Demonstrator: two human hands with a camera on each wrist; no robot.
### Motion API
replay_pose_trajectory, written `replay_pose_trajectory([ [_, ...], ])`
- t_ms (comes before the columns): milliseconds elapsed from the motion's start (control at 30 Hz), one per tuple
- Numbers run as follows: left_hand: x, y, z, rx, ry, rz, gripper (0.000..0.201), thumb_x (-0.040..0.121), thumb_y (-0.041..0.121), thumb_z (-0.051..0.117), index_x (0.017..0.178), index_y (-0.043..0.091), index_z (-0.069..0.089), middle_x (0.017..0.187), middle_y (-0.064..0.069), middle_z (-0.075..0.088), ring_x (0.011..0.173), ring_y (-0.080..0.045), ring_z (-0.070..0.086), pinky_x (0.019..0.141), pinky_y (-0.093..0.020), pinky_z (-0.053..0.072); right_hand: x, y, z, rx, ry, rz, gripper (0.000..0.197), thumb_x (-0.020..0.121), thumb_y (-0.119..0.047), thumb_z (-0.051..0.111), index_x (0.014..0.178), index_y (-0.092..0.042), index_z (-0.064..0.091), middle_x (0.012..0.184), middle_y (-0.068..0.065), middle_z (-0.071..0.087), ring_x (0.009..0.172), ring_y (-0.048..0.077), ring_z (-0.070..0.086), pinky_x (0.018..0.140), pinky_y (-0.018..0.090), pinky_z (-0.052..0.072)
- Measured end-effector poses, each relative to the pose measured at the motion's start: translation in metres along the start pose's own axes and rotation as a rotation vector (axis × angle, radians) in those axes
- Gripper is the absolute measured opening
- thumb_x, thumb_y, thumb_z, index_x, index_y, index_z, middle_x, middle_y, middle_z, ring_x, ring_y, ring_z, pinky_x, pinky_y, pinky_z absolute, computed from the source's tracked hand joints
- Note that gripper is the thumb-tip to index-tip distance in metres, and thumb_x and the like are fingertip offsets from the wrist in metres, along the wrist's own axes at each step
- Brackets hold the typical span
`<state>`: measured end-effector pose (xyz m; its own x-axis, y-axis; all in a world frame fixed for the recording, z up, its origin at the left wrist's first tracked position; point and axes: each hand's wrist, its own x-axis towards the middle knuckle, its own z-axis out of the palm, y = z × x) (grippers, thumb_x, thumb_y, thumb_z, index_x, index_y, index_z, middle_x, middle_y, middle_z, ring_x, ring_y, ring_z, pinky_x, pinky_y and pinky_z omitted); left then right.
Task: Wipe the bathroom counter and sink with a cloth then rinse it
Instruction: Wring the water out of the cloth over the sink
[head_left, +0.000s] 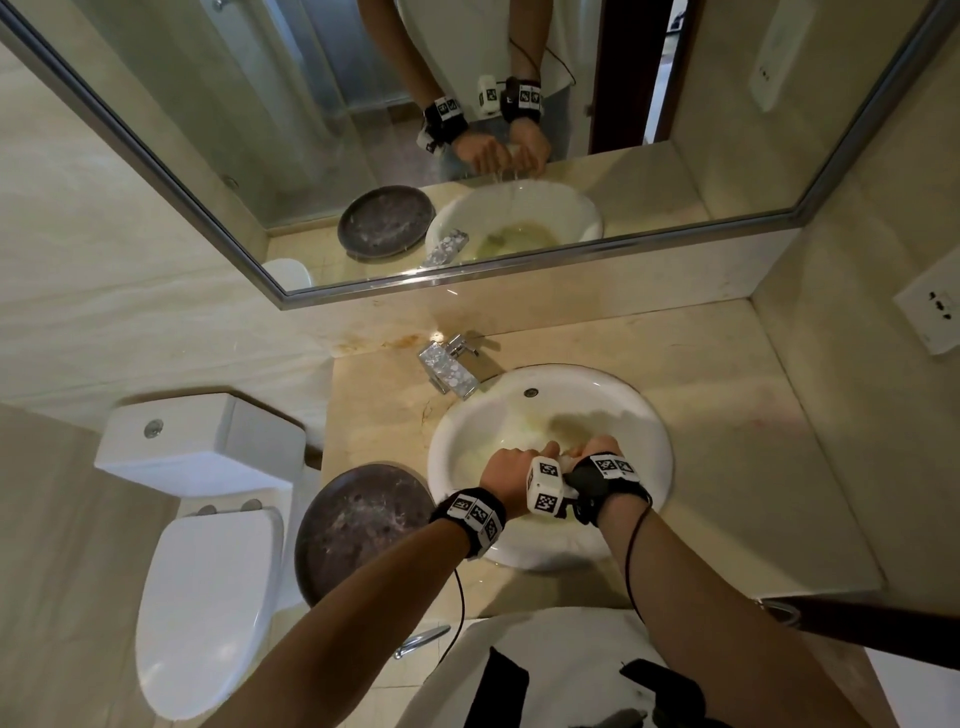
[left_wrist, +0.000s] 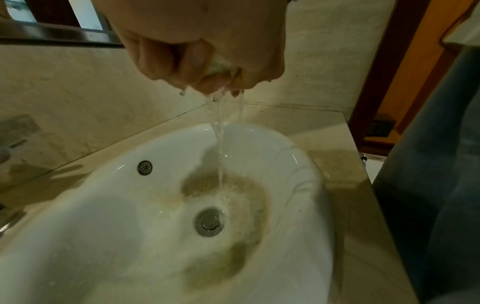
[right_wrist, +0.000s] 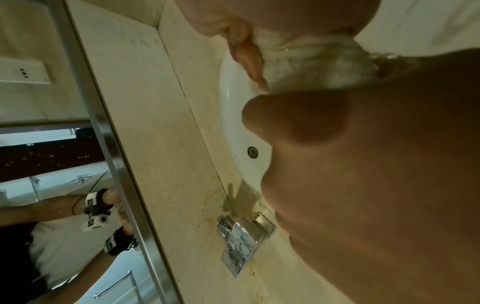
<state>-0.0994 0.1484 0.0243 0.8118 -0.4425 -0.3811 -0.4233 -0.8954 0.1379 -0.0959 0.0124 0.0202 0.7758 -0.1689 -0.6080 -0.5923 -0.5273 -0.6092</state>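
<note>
Both hands hold a wet pale cloth (head_left: 567, 451) above the white sink (head_left: 457, 431) and squeeze it. My left hand (head_left: 519, 462) grips the cloth's left end and my right hand (head_left: 597, 452) grips the right end, fists side by side. In the left wrist view the curled left hand (left_wrist: 197, 67) wrings the cloth (left_wrist: 221, 65), and thin streams of water (left_wrist: 221, 144) fall to the yellow-stained basin by the drain (left_wrist: 209, 222). The right wrist view shows the right hand (right_wrist: 337, 144) on the twisted cloth (right_wrist: 311, 61). No water runs from the faucet (head_left: 449, 371).
The beige stone counter (head_left: 727, 415) surrounds the sink. A dark round tray (head_left: 358, 525) sits on it left of the basin. A white toilet (head_left: 208, 545) stands further left. The mirror (head_left: 467, 130) runs along the back wall, and a wall socket (head_left: 930, 306) is at the right.
</note>
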Motion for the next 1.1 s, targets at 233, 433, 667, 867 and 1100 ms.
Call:
replay_pose_trajectory([
  [233, 0.005, -0.003, -0.012, -0.045, 0.031, -0.009, 0.036, 0.095, 0.030, 0.053, 0.125, 0.012, 0.044, 0.088, -0.014, 0.067, 0.072, -0.034, 0.063, 0.059, -0.034, 0.036, 0.018, -0.003, -0.002, 0.372, -0.023, 0.207, 0.014, 0.088, -0.026, 0.060, 0.081, -0.016, 0.066, 0.083, 0.003, 0.068, 0.063, 0.021, 0.060, 0.061, 0.028, 0.048],
  [433, 0.015, -0.017, -0.030, -0.335, 0.078, -0.100, 0.049, 0.077, 0.042, 0.074, 0.110, 0.020, 0.046, 0.093, -0.008, 0.067, 0.080, -0.029, 0.064, 0.064, -0.040, 0.052, 0.023, -0.055, -0.016, 1.047, 0.086, 0.242, 0.038, 0.096, -0.019, 0.057, 0.060, -0.010, 0.049, 0.051, 0.008, 0.049, 0.042, 0.020, 0.046, 0.051, 0.028, 0.044],
  [667, 0.014, -0.043, -0.051, -0.697, 0.139, -0.160, 0.049, 0.076, 0.034, 0.080, 0.113, 0.021, 0.051, 0.101, 0.004, 0.064, 0.087, -0.014, 0.061, 0.070, -0.027, 0.049, 0.035, -0.078, -0.025, 0.289, -0.057, -0.170, 0.039, 0.094, -0.041, 0.053, 0.084, -0.007, 0.071, 0.086, 0.011, 0.072, 0.080, 0.030, 0.069, 0.077, 0.042, 0.058],
  [867, 0.000, -0.070, -0.057, -0.731, 0.136, -0.124, 0.048, 0.077, 0.024, 0.083, 0.120, 0.017, 0.061, 0.103, 0.008, 0.062, 0.084, -0.006, 0.057, 0.067, -0.007, 0.040, 0.036, -0.079, -0.024, 0.106, -0.042, -0.368, 0.033, 0.094, -0.039, 0.062, 0.101, -0.007, 0.072, 0.097, 0.003, 0.073, 0.091, 0.022, 0.067, 0.079, 0.032, 0.052],
  [1100, -0.039, -0.101, -0.049, -0.610, 0.385, -0.235, 0.055, 0.078, 0.023, 0.082, 0.127, 0.015, 0.061, 0.101, 0.004, 0.060, 0.078, -0.010, 0.057, 0.071, -0.021, 0.045, 0.014, -0.100, 0.012, 0.179, -0.085, -0.582, 0.007, 0.087, -0.013, 0.075, 0.092, -0.014, 0.070, 0.104, -0.005, 0.069, 0.102, 0.014, 0.062, 0.081, 0.022, 0.045],
])
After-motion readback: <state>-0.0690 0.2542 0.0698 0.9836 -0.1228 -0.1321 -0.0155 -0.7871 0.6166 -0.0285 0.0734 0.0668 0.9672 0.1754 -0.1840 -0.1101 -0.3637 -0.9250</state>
